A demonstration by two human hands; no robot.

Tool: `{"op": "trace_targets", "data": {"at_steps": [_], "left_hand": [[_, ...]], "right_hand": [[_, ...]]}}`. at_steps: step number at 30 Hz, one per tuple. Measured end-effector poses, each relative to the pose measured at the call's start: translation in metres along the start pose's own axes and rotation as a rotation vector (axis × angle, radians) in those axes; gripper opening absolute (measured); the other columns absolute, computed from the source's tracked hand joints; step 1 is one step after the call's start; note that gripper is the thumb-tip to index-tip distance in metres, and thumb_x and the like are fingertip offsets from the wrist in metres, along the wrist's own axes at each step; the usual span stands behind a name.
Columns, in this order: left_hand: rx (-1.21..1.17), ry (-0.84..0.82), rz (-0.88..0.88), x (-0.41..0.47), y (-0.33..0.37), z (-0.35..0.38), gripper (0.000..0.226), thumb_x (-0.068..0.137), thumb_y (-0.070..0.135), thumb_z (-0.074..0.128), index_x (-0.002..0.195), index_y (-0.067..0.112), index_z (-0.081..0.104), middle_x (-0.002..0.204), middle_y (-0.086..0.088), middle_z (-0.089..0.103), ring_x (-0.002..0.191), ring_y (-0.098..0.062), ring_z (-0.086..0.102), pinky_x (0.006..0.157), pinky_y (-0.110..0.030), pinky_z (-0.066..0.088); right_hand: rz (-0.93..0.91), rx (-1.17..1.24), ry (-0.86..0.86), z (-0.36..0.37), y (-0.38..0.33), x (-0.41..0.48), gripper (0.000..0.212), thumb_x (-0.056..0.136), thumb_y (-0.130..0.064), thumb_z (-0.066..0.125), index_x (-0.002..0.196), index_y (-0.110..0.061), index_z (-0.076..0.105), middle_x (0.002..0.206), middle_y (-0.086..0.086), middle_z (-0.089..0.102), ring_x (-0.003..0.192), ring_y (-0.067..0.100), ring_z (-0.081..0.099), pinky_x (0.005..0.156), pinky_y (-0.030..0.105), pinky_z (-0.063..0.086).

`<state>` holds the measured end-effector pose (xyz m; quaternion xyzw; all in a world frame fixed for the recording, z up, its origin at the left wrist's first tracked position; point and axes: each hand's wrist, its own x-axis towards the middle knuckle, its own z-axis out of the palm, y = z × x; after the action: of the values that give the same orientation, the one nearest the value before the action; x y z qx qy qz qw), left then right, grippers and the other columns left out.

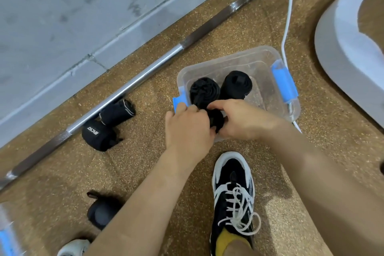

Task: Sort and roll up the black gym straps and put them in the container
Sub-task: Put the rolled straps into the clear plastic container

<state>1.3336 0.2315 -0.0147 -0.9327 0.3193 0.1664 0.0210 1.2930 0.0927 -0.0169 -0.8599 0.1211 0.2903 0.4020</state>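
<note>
A clear plastic container (264,56) with blue latches stands on the speckled floor. Inside it lie two rolled black straps, one at the left (202,89) and one at the right (235,84). Over the container's near edge, my left hand (187,124) and my right hand (239,119) together grip a third black strap roll (216,119) between them. Their fingers curl round it and hide most of it. Two more black rolls (104,129) lie on the floor to the left beside the barbell, and another roll (101,212) sits lower left.
A steel barbell (133,83) lies diagonally along the grey wall base. A white cable (287,16) runs past the container's right side. A white rounded base (345,48) fills the right. My black-and-white shoe (232,193) stands just below the container.
</note>
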Motion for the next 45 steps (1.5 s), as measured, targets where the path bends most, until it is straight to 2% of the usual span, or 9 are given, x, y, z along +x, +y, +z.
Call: {"op": "trace_targets", "data": {"at_steps": [7, 13, 16, 18, 20, 24, 29, 37, 45], "left_hand": [[-0.047, -0.089, 0.033, 0.0, 0.009, -0.006, 0.026, 0.09, 0.021, 0.053, 0.115, 0.023, 0.062, 0.111, 0.002, 0.059, 0.116, -0.025, 0.042, 0.09, -0.044, 0.032], [-0.614, 0.183, -0.159, -0.066, -0.059, -0.004, 0.036, 0.085, 0.007, 0.055, 0.114, 0.026, 0.064, 0.117, 0.007, 0.061, 0.112, -0.016, 0.048, 0.093, -0.025, 0.038], [-0.721, 0.231, -0.549, -0.115, -0.115, 0.023, 0.02, 0.086, 0.011, 0.062, 0.09, 0.03, 0.062, 0.104, 0.009, 0.063, 0.111, -0.019, 0.053, 0.095, -0.032, 0.041], [-0.616, 0.159, -0.808, -0.144, -0.149, 0.046, 0.02, 0.086, 0.025, 0.067, 0.104, 0.031, 0.06, 0.119, 0.002, 0.058, 0.122, -0.026, 0.046, 0.102, -0.034, 0.034], [-0.608, 0.019, -1.033, -0.17, -0.174, 0.069, 0.053, 0.084, 0.041, 0.071, 0.131, 0.028, 0.049, 0.138, -0.006, 0.048, 0.131, -0.031, 0.039, 0.109, -0.042, 0.033], [-1.339, 0.04, -1.337, -0.191, -0.187, 0.099, 0.082, 0.084, 0.029, 0.078, 0.149, 0.022, 0.029, 0.148, -0.01, 0.044, 0.127, -0.033, 0.051, 0.102, -0.052, 0.048], [-1.581, 0.141, -1.334, -0.186, -0.18, 0.104, 0.055, 0.083, 0.004, 0.074, 0.13, 0.015, 0.048, 0.114, -0.01, 0.066, 0.084, -0.016, 0.065, 0.056, -0.022, 0.053], [-1.761, -0.005, -1.1, -0.138, -0.2, 0.069, 0.027, 0.091, 0.003, 0.058, 0.117, 0.004, 0.065, 0.059, 0.0, 0.055, 0.049, -0.011, 0.046, 0.049, -0.025, 0.037], [-1.529, 0.313, -1.082, -0.055, -0.234, 0.071, 0.078, 0.086, 0.045, 0.071, 0.15, 0.023, 0.031, 0.14, -0.001, 0.049, 0.123, -0.026, 0.053, 0.106, -0.039, 0.042]], "right_hand": [[0.103, -0.106, -0.075, 0.003, 0.002, 0.02, 0.037, 0.087, -0.026, 0.067, 0.117, -0.022, 0.047, 0.104, 0.005, 0.062, 0.09, 0.022, 0.059, 0.071, 0.037, 0.05], [-0.227, -0.181, 0.451, 0.036, -0.064, -0.001, 0.03, 0.087, -0.022, 0.061, 0.117, -0.02, 0.062, 0.102, 0.0, 0.064, 0.096, 0.022, 0.059, 0.078, 0.039, 0.051], [-0.333, -0.089, 0.257, 0.076, -0.107, 0.002, 0.028, 0.092, -0.022, 0.058, 0.12, -0.025, 0.063, 0.107, -0.005, 0.063, 0.096, 0.013, 0.056, 0.087, 0.034, 0.049], [-0.34, 0.02, 0.056, 0.105, -0.123, 0.007, 0.033, 0.094, -0.022, 0.06, 0.127, -0.028, 0.06, 0.112, -0.008, 0.061, 0.101, 0.009, 0.057, 0.093, 0.035, 0.051], [-0.271, 0.14, -0.116, 0.134, -0.132, 0.013, 0.041, 0.095, -0.022, 0.061, 0.133, -0.033, 0.054, 0.119, -0.01, 0.058, 0.106, 0.006, 0.056, 0.094, 0.032, 0.051], [0.018, 0.408, -0.449, 0.183, -0.138, 0.024, 0.054, 0.098, -0.031, 0.06, 0.146, -0.039, 0.038, 0.137, -0.006, 0.051, 0.114, 0.008, 0.054, 0.082, 0.023, 0.052], [0.231, 0.591, -0.595, 0.214, -0.134, 0.038, 0.061, 0.09, -0.048, 0.066, 0.143, -0.046, 0.037, 0.134, -0.006, 0.057, 0.123, 0.025, 0.055, 0.097, 0.049, 0.051], [0.353, 0.976, -0.324, 0.205, -0.123, 0.052, 0.056, 0.087, -0.019, 0.074, 0.135, -0.025, 0.047, 0.124, 0.013, 0.064, 0.11, 0.033, 0.065, 0.093, 0.051, 0.055], [0.303, 1.257, -0.313, 0.143, -0.117, 0.037, 0.039, 0.092, -0.012, 0.045, 0.123, -0.024, 0.064, 0.11, 0.017, 0.069, 0.088, 0.029, 0.068, 0.064, 0.028, 0.052]]}}
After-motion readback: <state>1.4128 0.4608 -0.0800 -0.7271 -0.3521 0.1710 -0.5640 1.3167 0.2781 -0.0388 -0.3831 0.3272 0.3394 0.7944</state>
